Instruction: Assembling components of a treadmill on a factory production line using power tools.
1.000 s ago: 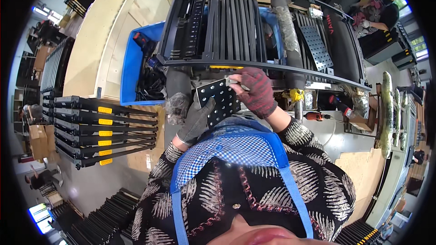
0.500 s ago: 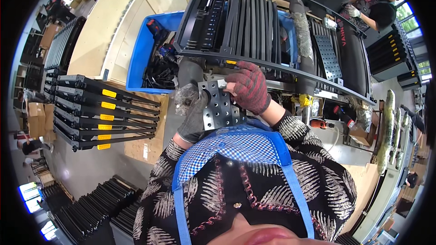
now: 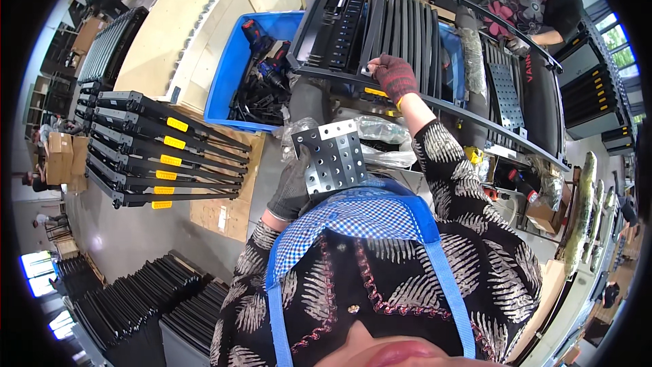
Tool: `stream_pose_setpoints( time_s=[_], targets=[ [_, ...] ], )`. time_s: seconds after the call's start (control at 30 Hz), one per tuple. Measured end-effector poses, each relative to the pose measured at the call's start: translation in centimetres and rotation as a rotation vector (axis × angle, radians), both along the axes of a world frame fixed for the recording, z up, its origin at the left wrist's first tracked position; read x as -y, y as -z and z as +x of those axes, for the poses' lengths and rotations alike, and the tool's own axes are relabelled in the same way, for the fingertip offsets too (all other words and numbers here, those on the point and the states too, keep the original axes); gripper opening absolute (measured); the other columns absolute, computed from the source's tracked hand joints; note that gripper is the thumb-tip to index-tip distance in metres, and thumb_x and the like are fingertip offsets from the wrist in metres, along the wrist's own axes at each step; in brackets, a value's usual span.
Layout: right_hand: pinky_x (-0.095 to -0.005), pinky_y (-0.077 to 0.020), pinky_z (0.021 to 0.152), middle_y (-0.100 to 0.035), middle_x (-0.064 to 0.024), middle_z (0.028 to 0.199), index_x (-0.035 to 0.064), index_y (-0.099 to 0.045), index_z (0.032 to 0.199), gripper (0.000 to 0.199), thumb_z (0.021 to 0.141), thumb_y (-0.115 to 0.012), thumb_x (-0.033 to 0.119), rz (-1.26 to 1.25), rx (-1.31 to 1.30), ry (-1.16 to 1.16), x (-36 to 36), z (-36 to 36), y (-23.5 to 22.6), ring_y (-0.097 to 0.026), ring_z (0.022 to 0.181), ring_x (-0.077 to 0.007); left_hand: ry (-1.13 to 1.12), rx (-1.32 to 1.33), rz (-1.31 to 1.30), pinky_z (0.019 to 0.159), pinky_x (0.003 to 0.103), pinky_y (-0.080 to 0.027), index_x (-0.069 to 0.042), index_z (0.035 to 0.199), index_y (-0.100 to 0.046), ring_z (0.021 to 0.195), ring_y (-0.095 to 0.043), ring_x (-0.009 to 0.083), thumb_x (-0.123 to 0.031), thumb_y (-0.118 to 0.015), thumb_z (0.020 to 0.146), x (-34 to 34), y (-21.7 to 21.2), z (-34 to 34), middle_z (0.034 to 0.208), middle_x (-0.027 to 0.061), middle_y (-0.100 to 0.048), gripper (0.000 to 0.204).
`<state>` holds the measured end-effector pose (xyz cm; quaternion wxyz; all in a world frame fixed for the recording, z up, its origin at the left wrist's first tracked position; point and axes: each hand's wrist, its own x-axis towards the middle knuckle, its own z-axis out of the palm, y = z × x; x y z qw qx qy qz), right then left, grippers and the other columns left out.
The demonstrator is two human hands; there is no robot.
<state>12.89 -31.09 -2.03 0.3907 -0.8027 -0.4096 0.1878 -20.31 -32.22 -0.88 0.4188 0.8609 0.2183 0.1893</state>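
Close to my apron, my left hand point(image 3: 291, 187), in a dark grey glove, grips the left edge of a perforated metal plate point(image 3: 331, 156). The plate is silver with rows of round holes, and its far edge is bent; whether it is one piece or a stack I cannot tell. My right hand point(image 3: 395, 80), in a red and black glove, reaches out over the near rail of a black metal frame point(image 3: 448, 105). Its fingers are pinched together; what they hold, if anything, is too small to name. Dark slats point(image 3: 401, 41) lie side by side within the frame.
A blue bin point(image 3: 221, 98) with power drills and black parts stands left of the frame. Further left are stacked black frames point(image 3: 136, 153) with yellow tags. Padded rollers point(image 3: 468, 47) support the frame. Across at the far right, a co-worker's gloved hand point(image 3: 517, 45) is at the frame.
My right hand has let go of the perforated plate and moved away from me to the frame's near rail. My left hand still holds the plate. The whole view has shifted slightly.
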Motion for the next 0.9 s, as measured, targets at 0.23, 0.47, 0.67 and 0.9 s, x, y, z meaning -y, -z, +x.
stream_pose_setpoints(
  time_s=[0.23, 0.47, 0.67, 0.9],
  targets=[
    [-0.0326, -0.0483, 0.08, -0.069, -0.007, 0.091, 0.0092, -0.068, 0.092, 0.018, 0.081, -0.064, 0.023, -0.141, -0.093, -0.029, -1.3, 1.3, 1.9, -0.065, 0.088, -0.0236, -0.101, -0.045, -0.257, 0.086, 0.04, -0.049, -0.005, 0.143, -0.021, 0.095, -0.062, 0.036, -0.021, -0.053, 0.09, -0.3, 2.2, -2.2, 0.109, 0.0207, -0.061, 0.064],
    [-0.0331, -0.0486, 0.082, -0.069, -0.0071, 0.095, 0.009, -0.067, 0.091, 0.019, 0.081, -0.064, 0.025, -0.207, 0.034, -0.026, -1.4, 0.4, 0.7, -0.065, 0.091, -0.0237, -0.056, -0.047, -0.156, 0.085, 0.041, -0.049, -0.005, 0.144, -0.02, 0.094, -0.061, 0.0374, -0.022, -0.053, 0.09, 0.1, 2.5, -2.8, 0.111, 0.0221, -0.06, 0.065],
    [-0.0349, -0.0493, 0.078, -0.068, -0.0052, 0.087, 0.0108, -0.067, 0.086, 0.015, 0.078, -0.065, 0.023, -0.026, 0.197, 0.064, -0.7, -1.1, 0.8, -0.064, 0.087, -0.0247, -0.054, -0.144, 0.022, 0.09, 0.042, -0.045, 0.008, 0.14, -0.021, 0.103, -0.056, 0.0395, -0.019, -0.058, 0.083, 0.6, 2.5, -2.0, 0.116, 0.0263, -0.055, 0.073],
    [-0.0346, -0.0471, 0.07, -0.062, -0.0061, 0.073, 0.0078, -0.067, 0.078, 0.014, 0.071, -0.074, 0.018, 0.55, 0.363, -0.359, 5.4, -9.2, -1.0, -0.059, 0.073, -0.0257, -0.024, -0.053, 0.102, 0.092, 0.043, -0.043, 0.011, 0.138, -0.023, 0.106, -0.053, 0.0426, -0.018, -0.06, 0.079, 1.3, 4.3, 0.1, 0.119, 0.029, -0.052, 0.075]
  ],
)
